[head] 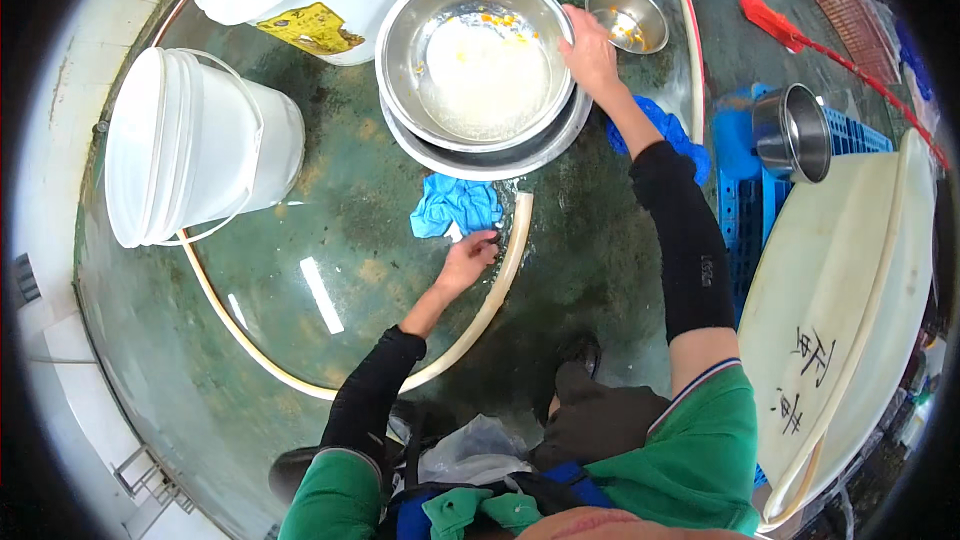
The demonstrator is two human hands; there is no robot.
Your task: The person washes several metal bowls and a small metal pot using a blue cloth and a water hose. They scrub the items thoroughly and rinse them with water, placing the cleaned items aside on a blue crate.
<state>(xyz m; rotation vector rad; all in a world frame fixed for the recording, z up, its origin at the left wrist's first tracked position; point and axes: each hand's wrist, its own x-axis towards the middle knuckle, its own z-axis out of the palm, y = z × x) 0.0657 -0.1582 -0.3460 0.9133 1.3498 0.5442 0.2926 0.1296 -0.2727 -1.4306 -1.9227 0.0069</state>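
Observation:
A wide steel basin (551, 86) holds cloudy, whitish liquid with orange bits along its far inner side. It rests in a second metal basin (487, 165), whose rim shows below it. My right hand (594, 52) grips the upper basin's right rim. Beyond that hand, a small steel bowl (649, 15) with orange scraps stands on the floor. My left hand (466, 264) is low over the floor with fingers partly bent and apart, and nothing visible in it. Just ahead of its fingertips lies a crumpled light-blue cloth (454, 206). The open end of a cream hose (517, 229) is just to its right.
Two white plastic buckets, one with a handle (225, 142) and one with a yellow label (360, 0), stand left. On the right are a dark-blue cloth (664, 127), a blue plastic pallet (739, 240), a steel pot (791, 131), a large cream tub (817, 300) and a red-handled tool (847, 56).

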